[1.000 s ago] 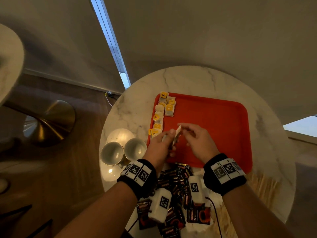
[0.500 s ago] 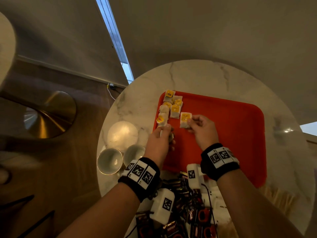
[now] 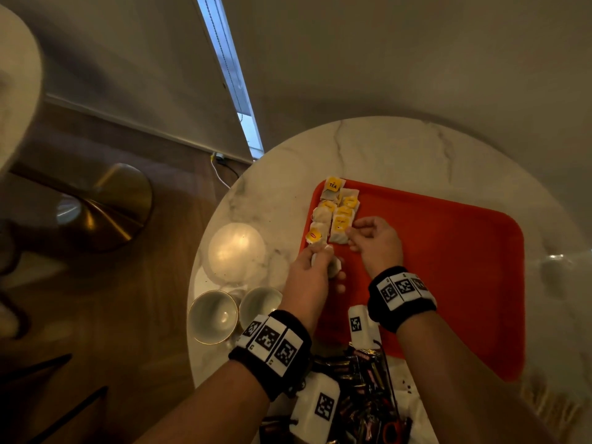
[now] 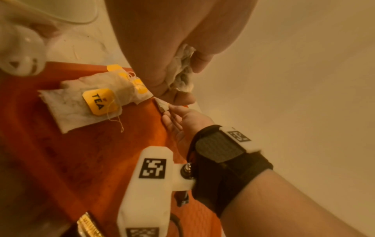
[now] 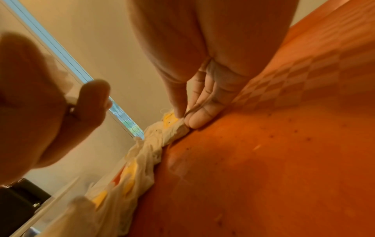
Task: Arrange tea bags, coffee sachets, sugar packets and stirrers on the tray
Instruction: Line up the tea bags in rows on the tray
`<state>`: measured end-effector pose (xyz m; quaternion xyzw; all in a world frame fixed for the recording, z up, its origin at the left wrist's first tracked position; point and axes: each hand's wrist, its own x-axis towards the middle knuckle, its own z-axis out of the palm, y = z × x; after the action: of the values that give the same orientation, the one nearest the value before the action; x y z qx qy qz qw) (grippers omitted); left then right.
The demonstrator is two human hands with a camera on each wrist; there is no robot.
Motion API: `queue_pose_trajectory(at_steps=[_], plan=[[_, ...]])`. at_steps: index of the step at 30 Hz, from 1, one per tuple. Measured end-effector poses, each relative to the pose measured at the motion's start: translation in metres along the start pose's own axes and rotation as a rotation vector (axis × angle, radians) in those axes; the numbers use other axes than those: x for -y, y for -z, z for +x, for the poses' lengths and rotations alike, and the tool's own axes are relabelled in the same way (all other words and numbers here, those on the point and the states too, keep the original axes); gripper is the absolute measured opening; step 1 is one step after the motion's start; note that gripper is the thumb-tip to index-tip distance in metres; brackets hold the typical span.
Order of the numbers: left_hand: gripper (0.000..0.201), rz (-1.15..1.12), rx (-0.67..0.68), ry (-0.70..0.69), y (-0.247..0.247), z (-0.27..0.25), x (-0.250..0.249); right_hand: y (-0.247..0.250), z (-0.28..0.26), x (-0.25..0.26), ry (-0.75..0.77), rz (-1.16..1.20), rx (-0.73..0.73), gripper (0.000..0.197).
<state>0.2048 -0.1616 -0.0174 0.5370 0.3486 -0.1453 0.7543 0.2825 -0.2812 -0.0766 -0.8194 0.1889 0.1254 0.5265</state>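
Note:
An orange-red tray (image 3: 448, 251) lies on the round marble table (image 3: 400, 149). Two short rows of white tea bags with yellow tags (image 3: 333, 206) run along its left edge. My right hand (image 3: 368, 235) pinches the nearest tea bag (image 3: 340, 230) of the inner row, which lies on the tray; the same tea bag (image 5: 176, 128) shows under the fingertips in the right wrist view. My left hand (image 3: 315, 267) hovers at the tray's left rim and holds bunched tea bags (image 4: 180, 72) in its curled fingers.
Two empty cups (image 3: 214, 315) and a white saucer (image 3: 237, 251) stand left of the tray. A heap of dark coffee sachets (image 3: 358, 379) lies at the table's near edge, with wooden stirrers (image 3: 551, 408) at the near right. The tray's middle and right are bare.
My right hand carried a tea bag from my left hand forward and set it down at the near end of the inner row. My left hand followed slightly forward, still holding its bunch.

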Motion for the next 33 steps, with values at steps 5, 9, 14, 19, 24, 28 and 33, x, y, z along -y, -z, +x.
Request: queue_pose_trajectory(at_steps=[5, 9, 14, 19, 24, 28, 33], plan=[[0.025, -0.155, -0.026, 0.072, -0.005, 0.008, -0.003, 0.014, -0.007, 0.006, 0.046, -0.069, -0.027, 0.015], [0.027, -0.256, -0.032, 0.103, -0.009, 0.011, -0.005, 0.032, -0.03, 0.024, 0.13, -0.044, 0.07, 0.01], [0.032, -0.269, 0.008, 0.098, -0.02, 0.006, -0.009, 0.043, -0.049, 0.034, 0.153, -0.094, 0.409, 0.011], [0.029, -0.173, -0.066, 0.028, -0.017, 0.01, -0.003, 0.05, -0.048, 0.033, 0.144, 0.022, 0.36, 0.012], [0.028, -0.127, -0.033, -0.027, -0.012, 0.01, 0.0, 0.062, -0.049, 0.034, 0.143, 0.076, 0.381, 0.014], [0.028, 0.009, 0.104, -0.067, -0.015, 0.005, -0.001, 0.063, -0.05, 0.036, 0.136, 0.088, 0.395, 0.006], [0.023, -0.004, 0.045, -0.115, -0.015, 0.006, -0.002, 0.067, -0.051, 0.036, 0.14, 0.124, 0.45, 0.022]])
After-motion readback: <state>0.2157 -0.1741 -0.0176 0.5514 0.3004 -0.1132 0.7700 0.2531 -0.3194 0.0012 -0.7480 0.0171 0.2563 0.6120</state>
